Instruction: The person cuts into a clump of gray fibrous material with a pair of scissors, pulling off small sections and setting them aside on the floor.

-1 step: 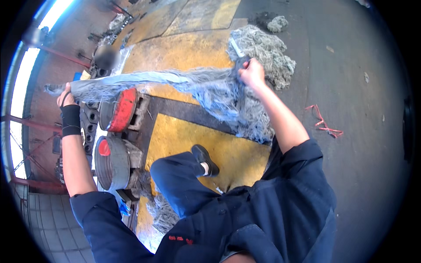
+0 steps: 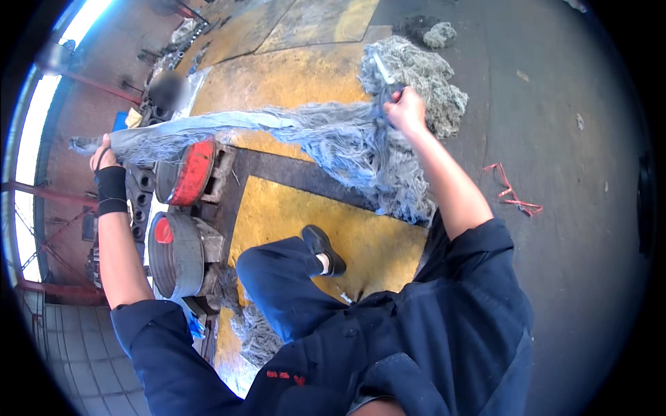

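A long strip of frayed grey-blue cloth (image 2: 208,125) stretches across in front of me, widening at the right into a hanging mass of loose threads (image 2: 347,152). My left hand (image 2: 105,154), with a black wrist wrap (image 2: 112,191), is closed on the strip near its left end. At the upper right, my right hand (image 2: 406,111) is closed round the dark handle of a knife-like tool with a pale blade (image 2: 383,68). That blade points up and away, in front of the heaped threads. Whether the right fingers also pinch threads is hidden.
A large heap of grey threads (image 2: 437,83) lies beyond my right hand. Two drums, one red (image 2: 193,173) and one grey (image 2: 177,253), stand at left by concrete blocks. Yellow floor plates (image 2: 333,201) lie below; a red strap (image 2: 510,191) is on the dark floor.
My right hand has moved slightly up and to the right, and the blade has turned a little. The threads beside it shifted along. My left hand has hardly moved.
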`<state>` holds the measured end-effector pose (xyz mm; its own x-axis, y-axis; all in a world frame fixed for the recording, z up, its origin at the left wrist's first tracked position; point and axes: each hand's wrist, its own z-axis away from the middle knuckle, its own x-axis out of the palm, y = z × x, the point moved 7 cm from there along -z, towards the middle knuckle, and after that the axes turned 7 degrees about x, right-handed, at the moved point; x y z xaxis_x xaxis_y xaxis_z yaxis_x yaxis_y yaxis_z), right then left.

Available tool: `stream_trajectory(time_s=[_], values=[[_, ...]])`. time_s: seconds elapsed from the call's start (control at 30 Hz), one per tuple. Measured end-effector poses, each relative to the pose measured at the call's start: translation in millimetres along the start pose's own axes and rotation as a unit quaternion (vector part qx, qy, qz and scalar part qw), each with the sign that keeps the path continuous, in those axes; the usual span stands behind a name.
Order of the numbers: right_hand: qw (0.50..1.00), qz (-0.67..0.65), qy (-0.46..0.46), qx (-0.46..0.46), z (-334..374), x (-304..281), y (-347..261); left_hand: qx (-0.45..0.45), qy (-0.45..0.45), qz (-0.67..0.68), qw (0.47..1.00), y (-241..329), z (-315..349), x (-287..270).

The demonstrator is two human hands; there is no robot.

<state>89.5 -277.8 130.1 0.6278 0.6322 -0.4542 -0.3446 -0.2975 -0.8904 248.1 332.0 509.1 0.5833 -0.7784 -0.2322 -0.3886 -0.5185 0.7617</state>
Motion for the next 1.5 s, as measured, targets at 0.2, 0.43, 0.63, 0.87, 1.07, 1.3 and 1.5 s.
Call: stream_trajectory(time_s=[0.2, 0.43, 0.63, 0.87, 1.07, 1.3, 1.5], values=[[0.989, 0.009, 0.036, 0.146, -36, -35, 62, 0.063, -0.077, -0.284, 0.954, -50, 4, 4], [0.971, 0.195, -0.045, 0.132, -26, -10, 71, -0.136, -0.235, 0.163, 0.949, -24, 97, 144], [0.962, 0.03, -0.257, 0.087, 42, 64, 33, -0.112, -0.218, 0.168, 0.955, 87, 180, 169], [0.929, -0.09, -0.349, 0.085, 104, 119, 29, -0.138, -0.263, 0.269, 0.916, 114, 182, 158], [0.971, -0.019, -0.232, 0.053, 107, 109, 19, -0.116, -0.277, 0.294, 0.908, 164, 198, 142], [0.967, 0.046, -0.246, -0.041, 113, 97, -2, -0.105, -0.266, 0.302, 0.909, 202, 230, 138], [0.973, 0.045, -0.224, 0.018, 105, 115, 13, -0.031, -0.221, 0.296, 0.929, 234, 242, 100]])
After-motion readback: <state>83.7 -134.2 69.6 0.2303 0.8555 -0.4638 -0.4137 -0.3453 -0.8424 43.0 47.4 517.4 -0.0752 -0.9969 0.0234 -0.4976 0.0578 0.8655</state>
